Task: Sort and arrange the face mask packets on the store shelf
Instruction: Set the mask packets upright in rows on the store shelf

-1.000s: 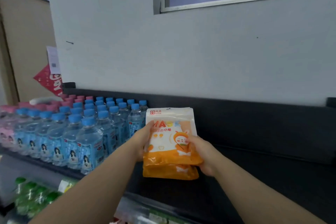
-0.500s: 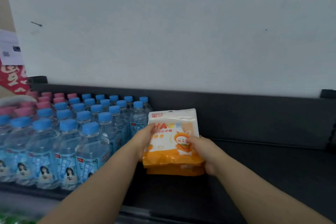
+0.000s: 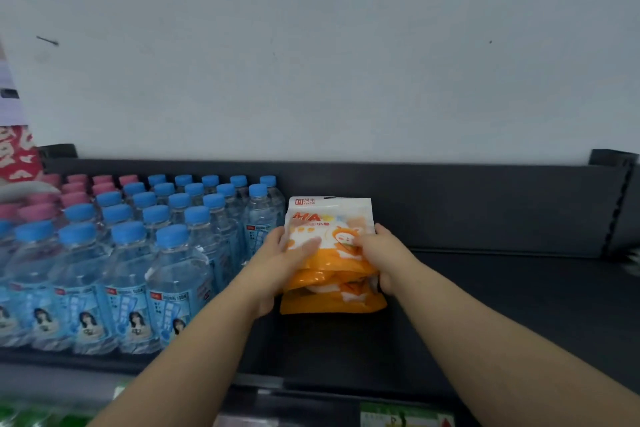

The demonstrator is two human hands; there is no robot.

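Note:
A small stack of orange and white face mask packets (image 3: 330, 218) stands tilted on the black store shelf (image 3: 485, 305), just right of the water bottles. The front packet shows "MA" lettering and a cartoon figure; the lower packets (image 3: 332, 300) slump forward under it. My left hand (image 3: 280, 263) grips the stack's left side with the thumb across the front. My right hand (image 3: 384, 253) holds the right side, fingers on the front packet. Both forearms reach in from the bottom of the view.
Rows of water bottles with blue caps (image 3: 166, 253) fill the shelf's left half, pink-capped ones (image 3: 76, 189) behind at far left. The black back panel (image 3: 467, 204) runs along a white wall. Bare shelf lies right of the packets. Green items (image 3: 401, 416) show on the shelf below.
The view has shifted right and closer to the shelf. The packets have come lower onto the shelf, and my left thumb has slid across the front packet.

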